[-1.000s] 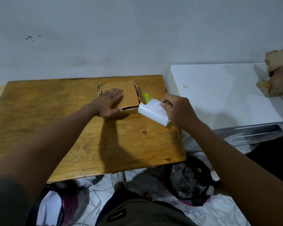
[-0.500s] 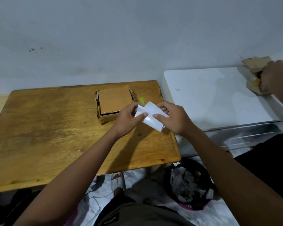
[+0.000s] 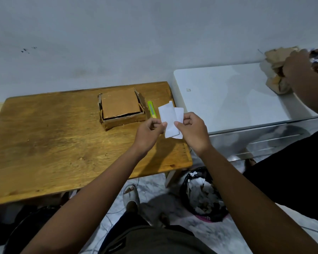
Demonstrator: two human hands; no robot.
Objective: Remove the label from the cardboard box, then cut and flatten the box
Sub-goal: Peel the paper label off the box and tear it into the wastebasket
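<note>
A small brown cardboard box point(image 3: 120, 107) lies flat on the wooden table point(image 3: 53, 143), towards its far right, with nothing touching it. Right of the box rests a green utility knife point(image 3: 151, 111). The white label point(image 3: 170, 117), off the box and folded over itself, is held upright above the table's right end. My left hand point(image 3: 148, 132) pinches its left edge and my right hand point(image 3: 192, 132) pinches its lower right part.
A white appliance top point(image 3: 233, 96) adjoins the table on the right. Another person's hand point(image 3: 297, 68) grips a crumpled cardboard piece point(image 3: 275, 57) at its far right. A black bin point(image 3: 204, 197) full of paper scraps stands on the floor below.
My left hand left the box and joined my right hand on the label. Both hands lifted the label and turned it upright. The other person's hand moved farther back.
</note>
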